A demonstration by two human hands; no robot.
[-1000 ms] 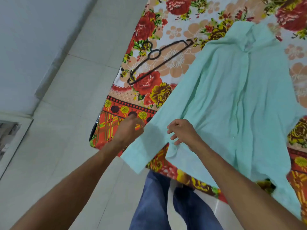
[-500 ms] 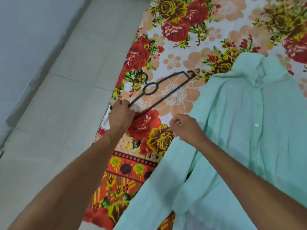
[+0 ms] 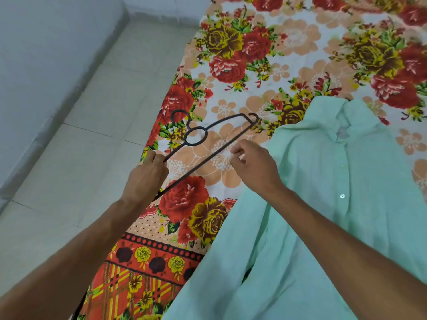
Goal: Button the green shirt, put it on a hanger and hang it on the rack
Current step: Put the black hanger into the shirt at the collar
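The green shirt [image 3: 323, 204] lies near right on the floral sheet [image 3: 288, 54], placket seemingly closed. The left grip [image 3: 145, 179] has left the sleeve and now clasps the hanger [image 3: 208, 159]. The right grip [image 3: 254, 169] is curled at the hanger's bar; hold unclear. Hanging likely starts.
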